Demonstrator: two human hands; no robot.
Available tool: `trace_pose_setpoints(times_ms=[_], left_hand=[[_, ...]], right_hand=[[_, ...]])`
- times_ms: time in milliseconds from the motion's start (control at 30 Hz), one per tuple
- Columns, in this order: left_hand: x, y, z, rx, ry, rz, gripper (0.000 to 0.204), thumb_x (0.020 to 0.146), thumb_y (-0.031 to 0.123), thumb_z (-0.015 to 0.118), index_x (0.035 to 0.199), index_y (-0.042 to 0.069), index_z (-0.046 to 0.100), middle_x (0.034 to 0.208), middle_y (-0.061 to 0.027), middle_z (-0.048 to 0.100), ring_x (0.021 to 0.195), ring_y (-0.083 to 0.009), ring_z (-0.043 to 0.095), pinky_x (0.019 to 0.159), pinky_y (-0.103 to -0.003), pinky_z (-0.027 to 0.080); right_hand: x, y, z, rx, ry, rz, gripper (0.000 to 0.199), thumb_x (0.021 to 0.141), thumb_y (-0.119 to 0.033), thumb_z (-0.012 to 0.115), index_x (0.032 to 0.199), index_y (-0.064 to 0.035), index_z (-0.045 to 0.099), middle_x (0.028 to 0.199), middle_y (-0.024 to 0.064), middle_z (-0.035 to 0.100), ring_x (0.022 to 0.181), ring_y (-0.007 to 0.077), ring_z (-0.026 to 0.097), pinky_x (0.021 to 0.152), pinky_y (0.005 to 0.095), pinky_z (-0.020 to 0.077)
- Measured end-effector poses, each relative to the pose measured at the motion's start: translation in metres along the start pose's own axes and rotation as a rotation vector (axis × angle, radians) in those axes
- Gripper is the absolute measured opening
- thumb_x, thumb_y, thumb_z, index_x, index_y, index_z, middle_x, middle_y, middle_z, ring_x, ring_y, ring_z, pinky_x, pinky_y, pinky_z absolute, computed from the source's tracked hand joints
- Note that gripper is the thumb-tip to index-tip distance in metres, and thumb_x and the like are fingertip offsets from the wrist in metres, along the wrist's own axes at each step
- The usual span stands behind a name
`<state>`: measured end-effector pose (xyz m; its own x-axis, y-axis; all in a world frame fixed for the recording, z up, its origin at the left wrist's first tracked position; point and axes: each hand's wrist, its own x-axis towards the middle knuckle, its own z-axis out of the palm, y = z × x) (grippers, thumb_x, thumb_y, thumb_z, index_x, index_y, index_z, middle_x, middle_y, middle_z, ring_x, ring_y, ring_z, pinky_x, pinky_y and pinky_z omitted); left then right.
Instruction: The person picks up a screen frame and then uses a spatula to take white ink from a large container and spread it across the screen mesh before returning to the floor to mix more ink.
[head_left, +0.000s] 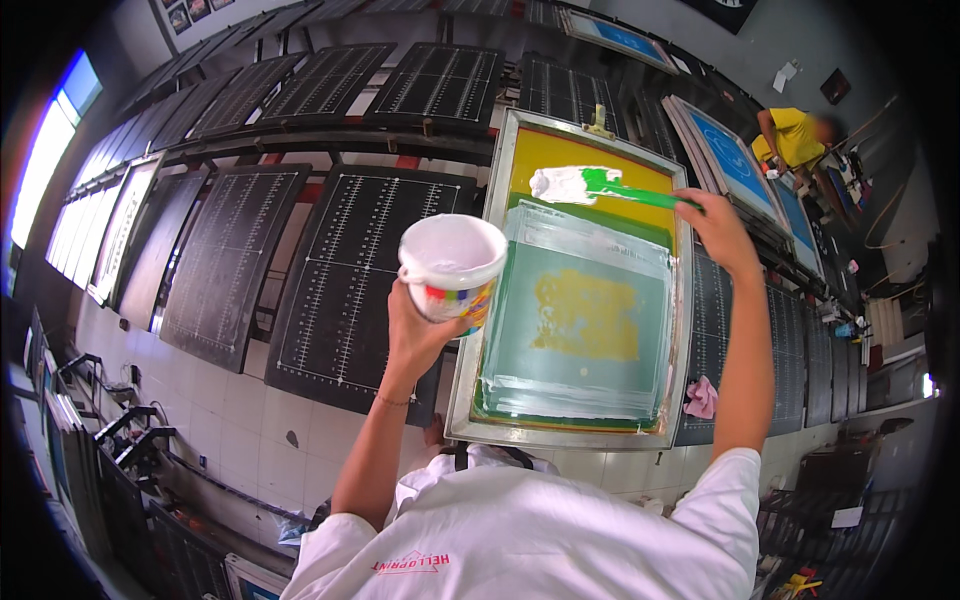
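My left hand [415, 338] is wrapped round a white plastic bucket [422, 262] with a colourful label. The bucket is tilted, and white paste coats its inside. In my right hand [718, 228] is the handle of a green spatula [640, 195]. Thick white ink [560, 185] covers the spatula's far end, over the yellow upper part of a screen-printing frame [684, 330]. I cannot tell whether the spatula touches the mesh. Below it, the green mesh [505, 330] carries white smears and a yellowish lettered patch.
Black printing boards [352, 280] with white ruler marks stand in rows to the left and behind. A pink cloth [701, 397] lies right of the frame. Blue-printed screens [728, 155] rest farther right, near a person in a yellow shirt [793, 135].
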<state>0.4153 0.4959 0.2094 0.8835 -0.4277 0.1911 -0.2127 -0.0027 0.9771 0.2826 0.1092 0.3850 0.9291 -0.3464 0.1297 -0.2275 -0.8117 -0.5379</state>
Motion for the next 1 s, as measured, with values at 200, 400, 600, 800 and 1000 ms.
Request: trace_pose_setpoints(times_ms=[200,400,600,800,1000], left_hand=[[0.025,0.036,0.03,0.395,-0.121,0.106,0.091,0.057,0.037,0.087,0.125,-0.006,0.044,0.119,-0.0199,0.051,0.117,-0.0338,0.044,0.102,-0.044,0.036],[0.046,0.03,0.06,0.343,-0.106,0.133,0.074,0.06,0.018,0.084,0.119,-0.007,0.048,0.109,-0.0177,0.06,0.1,-0.0258,0.059,0.089,-0.037,0.048],[0.054,0.004,0.061,-0.242,-0.159,-0.02,0.064,0.068,0.009,0.082,0.118,-0.006,0.043,0.113,-0.0165,0.059,0.102,-0.0204,0.062,0.087,-0.032,0.053],[0.027,0.003,0.051,-0.424,-0.146,-0.091,0.072,0.069,0.004,0.077,0.131,-0.001,0.039,0.121,-0.0124,0.057,0.108,-0.0199,0.059,0.094,-0.035,0.05],[-0.005,0.008,0.02,-0.369,-0.062,-0.145,0.075,0.069,0.008,0.078,0.132,0.0,0.038,0.122,-0.0127,0.056,0.11,-0.0203,0.058,0.096,-0.035,0.049]], right_hand=[[-0.081,-0.133,-0.014,-0.591,0.213,-0.346,0.029,0.084,-0.011,0.062,0.11,0.0015,0.065,0.092,0.0086,0.062,0.084,0.0262,0.06,0.076,0.0344,0.0483],[-0.14,-0.148,-0.023,-0.866,0.138,-0.615,0.035,0.072,-0.004,0.062,0.107,-0.0021,0.065,0.088,0.004,0.057,0.077,0.0201,0.058,0.064,0.0305,0.0478],[-0.16,-0.096,-0.038,-0.57,0.272,-0.192,0.026,0.085,-0.003,0.061,0.11,-0.0005,0.063,0.088,0.0124,0.056,0.077,0.0292,0.057,0.067,0.0368,0.0463],[-0.159,0.081,-0.065,-0.444,0.151,0.152,0.024,0.094,-0.012,0.055,0.111,0.003,0.063,0.098,0.0206,0.062,0.093,0.0369,0.061,0.081,0.0401,0.0466],[-0.105,0.148,-0.059,-0.426,-0.044,0.322,0.025,0.091,-0.015,0.059,0.107,0.0039,0.067,0.103,0.0249,0.066,0.099,0.0395,0.063,0.085,0.0429,0.0473]])
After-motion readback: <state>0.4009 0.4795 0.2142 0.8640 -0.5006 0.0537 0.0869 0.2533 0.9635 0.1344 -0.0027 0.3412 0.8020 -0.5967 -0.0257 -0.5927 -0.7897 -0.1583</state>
